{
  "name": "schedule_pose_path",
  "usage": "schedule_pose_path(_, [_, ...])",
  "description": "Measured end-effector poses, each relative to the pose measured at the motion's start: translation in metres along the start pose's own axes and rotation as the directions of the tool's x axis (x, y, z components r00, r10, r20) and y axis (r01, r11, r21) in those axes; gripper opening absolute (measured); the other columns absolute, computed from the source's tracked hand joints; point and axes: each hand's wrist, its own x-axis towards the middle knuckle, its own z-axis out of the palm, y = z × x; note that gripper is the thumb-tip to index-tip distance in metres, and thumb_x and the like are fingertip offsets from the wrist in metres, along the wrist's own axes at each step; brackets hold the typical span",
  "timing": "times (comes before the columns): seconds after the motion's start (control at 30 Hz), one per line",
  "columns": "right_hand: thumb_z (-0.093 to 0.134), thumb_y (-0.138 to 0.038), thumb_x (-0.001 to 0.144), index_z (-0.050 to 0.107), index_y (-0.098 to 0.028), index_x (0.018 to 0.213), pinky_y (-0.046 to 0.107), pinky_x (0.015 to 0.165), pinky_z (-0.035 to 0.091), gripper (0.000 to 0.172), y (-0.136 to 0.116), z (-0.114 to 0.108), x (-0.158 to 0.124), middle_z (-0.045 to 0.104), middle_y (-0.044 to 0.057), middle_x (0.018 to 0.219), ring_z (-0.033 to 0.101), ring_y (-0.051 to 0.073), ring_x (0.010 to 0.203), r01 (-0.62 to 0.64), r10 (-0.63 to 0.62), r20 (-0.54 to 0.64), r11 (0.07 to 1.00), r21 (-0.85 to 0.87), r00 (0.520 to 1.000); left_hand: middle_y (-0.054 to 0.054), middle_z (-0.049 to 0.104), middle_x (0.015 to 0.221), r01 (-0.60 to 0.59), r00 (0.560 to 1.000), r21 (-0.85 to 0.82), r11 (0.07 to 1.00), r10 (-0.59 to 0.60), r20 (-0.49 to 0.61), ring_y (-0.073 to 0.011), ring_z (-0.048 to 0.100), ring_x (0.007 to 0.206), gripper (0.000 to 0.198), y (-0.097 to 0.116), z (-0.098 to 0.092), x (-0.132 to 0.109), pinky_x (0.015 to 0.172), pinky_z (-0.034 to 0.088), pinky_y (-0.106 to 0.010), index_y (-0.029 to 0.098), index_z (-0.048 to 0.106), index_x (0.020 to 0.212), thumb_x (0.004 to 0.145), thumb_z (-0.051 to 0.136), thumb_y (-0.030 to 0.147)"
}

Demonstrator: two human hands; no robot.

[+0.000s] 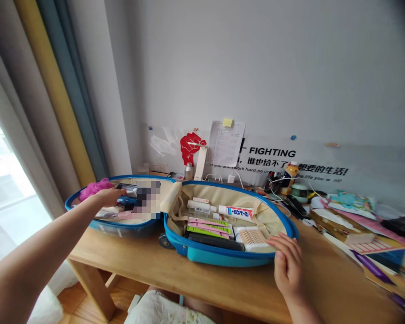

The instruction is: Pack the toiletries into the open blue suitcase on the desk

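Observation:
A small blue suitcase (222, 261) lies open in two halves on a wooden desk (195, 279). My left hand (110, 196) reaches into the far left half, fingers curled on the items there beside a pink fluffy thing (95, 186); what it grips is hidden. My right hand (286, 263) rests flat with fingers spread on the rim of the right half, next to a box of cotton swabs (253, 237). That half also holds a white toothpaste tube (236, 211), small bottles and pink and green packets (207, 226).
The right side of the desk is piled with books, papers, cables and a yellow-capped bottle (291, 172). A wall board with notes and the word FIGHTING stands behind. Curtains (54, 99) and a bright window are at the left. The desk edge is near my lap.

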Motion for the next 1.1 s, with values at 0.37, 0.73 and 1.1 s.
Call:
schedule_pose_path(0.37, [0.036, -0.023, 0.096, 0.064, -0.023, 0.096, 0.044, 0.098, 0.041, 0.029, -0.003, 0.001, 0.001, 0.07, 0.006, 0.093, 0.062, 0.024, 0.104, -0.018, 0.018, -0.02, 1.0, 0.008, 1.0, -0.005, 0.072, 0.107, -0.009, 0.977, -0.088, 0.996, -0.01, -0.212, -0.0229, 0.063, 0.096, 0.056, 0.016, -0.03, -0.005, 0.079, 0.044, -0.023, 0.015, 0.064, 0.118, 0.079, 0.052, 0.053])
schedule_pose_path(0.73, [0.037, -0.024, 0.095, 0.065, -0.023, 0.098, 0.047, 0.1, 0.04, 0.028, -0.001, 0.001, -0.003, 0.07, 0.007, 0.096, 0.061, 0.025, 0.108, -0.044, 0.044, -0.002, 0.999, 0.029, 0.999, -0.008, 0.069, 0.119, -0.476, 0.855, -0.571, 0.669, 0.505, -0.12, -0.0203, 0.067, 0.096, 0.048, 0.282, -0.053, 0.029, 0.083, 0.052, -0.029, 0.019, 0.055, 0.125, 0.084, 0.059, 0.044])
schedule_pose_path(1.1, [0.037, -0.021, 0.095, 0.064, -0.024, 0.099, 0.046, 0.1, 0.041, 0.028, -0.008, -0.003, 0.002, 0.069, 0.006, 0.094, 0.061, 0.023, 0.106, -0.04, 0.04, 0.001, 0.999, 0.028, 0.999, -0.014, 0.065, 0.129, -0.491, 0.814, -0.366, 0.791, 0.566, 0.133, -0.0267, 0.063, 0.115, 0.056, 0.421, 0.004, 0.041, 0.095, 0.05, -0.034, 0.016, 0.046, 0.138, 0.088, 0.061, 0.038])
